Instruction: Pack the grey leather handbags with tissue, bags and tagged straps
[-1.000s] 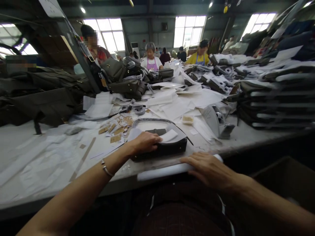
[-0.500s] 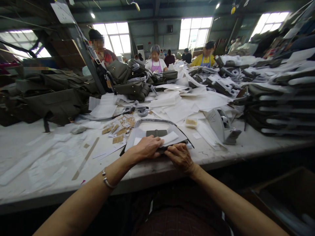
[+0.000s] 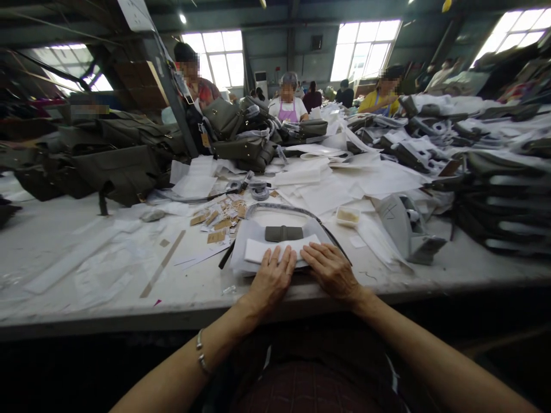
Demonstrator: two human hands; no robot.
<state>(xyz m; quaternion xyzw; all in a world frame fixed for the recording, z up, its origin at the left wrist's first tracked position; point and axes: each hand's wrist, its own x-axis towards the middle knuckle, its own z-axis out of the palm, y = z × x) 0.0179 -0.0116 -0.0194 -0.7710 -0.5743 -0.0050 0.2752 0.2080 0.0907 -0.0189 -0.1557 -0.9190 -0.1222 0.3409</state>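
Observation:
A bag lies flat at the table's front edge, with white wrapping paper over it and its wrapped handle arching at the far side. An olive-green piece of the bag shows in the middle. In front of that lies a folded white strip. My left hand rests on the strip with fingers stretched forward. Beside it, my right hand lies flat on the strip's right end, fingers extended. Both palms hide the bag's near edge.
Brown paper tags lie scattered left of the bag. To the right are a small tub and a grey tape dispenser. Olive bags are piled at left, and more are stacked at right. Several people work across the table.
My hands have gone from gripping the bag's near edge to lying flat on the white strip. The strip now lies straight across the bag. The camera view has shifted left.

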